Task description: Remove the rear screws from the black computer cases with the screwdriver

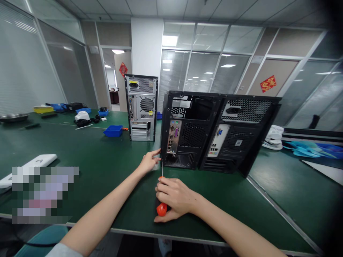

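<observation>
Two black computer cases stand side by side with their rear panels facing me, the left case (187,132) and the right case (235,135). My right hand (174,196) is wrapped round a screwdriver (161,209) with an orange-red handle end. Its thin shaft points away from me to the lower left edge of the left case, where the tip is too small to make out. Beside that edge, my left hand (149,161) has its fingers apart, with fingertips against the case side and nothing visible held in them.
A silver-backed computer tower (142,107) stands farther back. Left of it on the green table (107,157) is a blue bin (113,131). A white device (34,165) lies at the left, beside a blurred-out area. At the right are a white object (273,137) and blue plastic items (305,148).
</observation>
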`<action>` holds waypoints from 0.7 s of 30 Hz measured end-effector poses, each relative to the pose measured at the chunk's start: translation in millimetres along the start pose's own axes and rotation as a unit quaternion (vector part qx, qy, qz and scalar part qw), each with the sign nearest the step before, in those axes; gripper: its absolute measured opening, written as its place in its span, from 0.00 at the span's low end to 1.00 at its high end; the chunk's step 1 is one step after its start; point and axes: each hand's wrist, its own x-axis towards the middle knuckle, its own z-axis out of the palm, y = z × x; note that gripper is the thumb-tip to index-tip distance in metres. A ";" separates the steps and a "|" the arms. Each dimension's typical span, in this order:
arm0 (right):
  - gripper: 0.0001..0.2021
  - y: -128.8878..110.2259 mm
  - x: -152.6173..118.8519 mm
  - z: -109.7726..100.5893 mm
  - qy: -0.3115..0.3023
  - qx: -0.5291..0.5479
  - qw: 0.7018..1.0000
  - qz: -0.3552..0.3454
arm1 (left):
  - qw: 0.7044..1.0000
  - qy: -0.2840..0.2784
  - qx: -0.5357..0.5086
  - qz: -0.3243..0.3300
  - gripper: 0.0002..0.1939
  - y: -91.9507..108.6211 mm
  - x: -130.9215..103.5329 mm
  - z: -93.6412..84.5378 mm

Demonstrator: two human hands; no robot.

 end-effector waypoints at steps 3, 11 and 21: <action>0.28 -1.6 0.7 0.4 -0.010 -0.002 1.000 -0.001 | 1.000 0.000 0.000 0.000 0.31 0.3 -0.2 0.2; 0.22 -2.1 -2.0 2.0 -0.024 -0.006 0.999 -0.024 | 1.000 0.001 -0.003 0.003 0.31 1.0 -0.3 0.2; 0.17 -1.5 -7.2 9.8 -0.084 0.135 0.986 0.046 | 1.000 0.004 0.000 0.005 0.31 0.0 -0.8 0.4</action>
